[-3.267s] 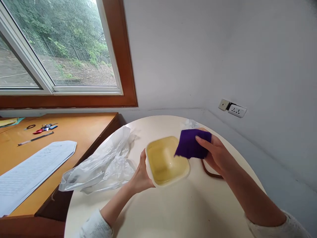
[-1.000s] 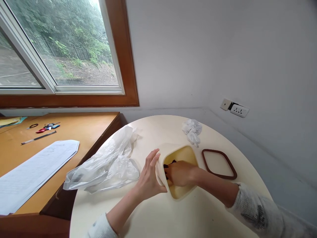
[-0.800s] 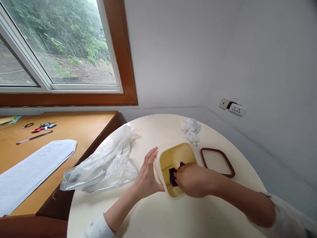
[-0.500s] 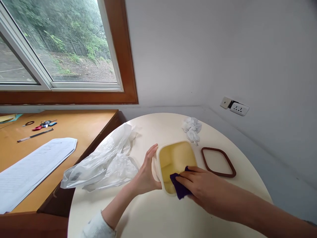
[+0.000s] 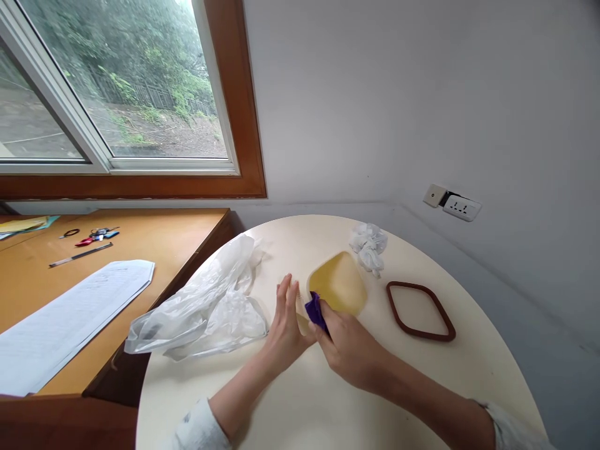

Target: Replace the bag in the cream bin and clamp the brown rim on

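Hands close together at centre of frame: left hand (image 5: 285, 334) curled around the left wall of the yellow container (image 5: 342, 284), apparently gripping it; right hand (image 5: 349, 347) pinching the folded purple cloth (image 5: 315, 310) between thumb and fingers. Key relation: cloth is between the hands, at the container's left edge; exact contact partly hidden by the fingers. Container lies up and to the right of the left hand, just above the right; its mouth looks nearly square, no clear long axis. Cloth slants from upper left to lower right. Right hand judged better placed for the container's inside. Brown ring (image 5: 430, 335) well apart, right of frame.
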A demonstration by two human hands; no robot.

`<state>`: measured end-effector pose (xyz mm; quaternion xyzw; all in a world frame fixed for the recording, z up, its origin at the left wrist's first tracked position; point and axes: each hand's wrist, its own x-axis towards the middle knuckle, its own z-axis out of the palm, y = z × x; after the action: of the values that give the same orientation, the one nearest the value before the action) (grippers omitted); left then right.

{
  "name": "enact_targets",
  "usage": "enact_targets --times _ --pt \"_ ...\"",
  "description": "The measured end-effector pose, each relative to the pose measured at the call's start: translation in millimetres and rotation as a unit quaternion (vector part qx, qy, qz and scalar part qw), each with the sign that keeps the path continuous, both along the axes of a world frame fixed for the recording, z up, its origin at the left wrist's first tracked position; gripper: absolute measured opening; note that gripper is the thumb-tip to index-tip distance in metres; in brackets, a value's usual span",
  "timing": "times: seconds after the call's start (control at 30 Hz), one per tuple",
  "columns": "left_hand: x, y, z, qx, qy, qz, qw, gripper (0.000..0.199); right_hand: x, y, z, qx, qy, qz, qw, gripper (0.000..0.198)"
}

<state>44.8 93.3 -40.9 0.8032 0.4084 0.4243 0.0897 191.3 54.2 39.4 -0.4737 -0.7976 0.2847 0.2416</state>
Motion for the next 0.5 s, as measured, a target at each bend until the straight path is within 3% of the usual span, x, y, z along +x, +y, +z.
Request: enact_targets --times 0.13,0.27,0.43,0.5 --pt "-1.0 3.2 -2.6 0.039 0.007 0.037 0.999 0.086 -10.3 -6.2 -6.3 0.005 0.038 0.028 0.999 0.038" --pt "-7.2 7.4 0.3 0.051 0.002 0.051 0.997 0.084 -2.0 -5.4 -5.7 -0.013 0.008 0.068 0.998 0.027" --pt "-8.9 7.8 4.1 0.064 0.009 0.036 0.997 0.091 16.7 6.5 -0.2 0.019 -0.103 0.153 0.983 0.03" --pt "-6.8 6.1 4.5 0.08 0.019 0.022 0.996 0.091 18.3 15.6 -5.1 0.028 -0.194 0.144 0.97 0.035"
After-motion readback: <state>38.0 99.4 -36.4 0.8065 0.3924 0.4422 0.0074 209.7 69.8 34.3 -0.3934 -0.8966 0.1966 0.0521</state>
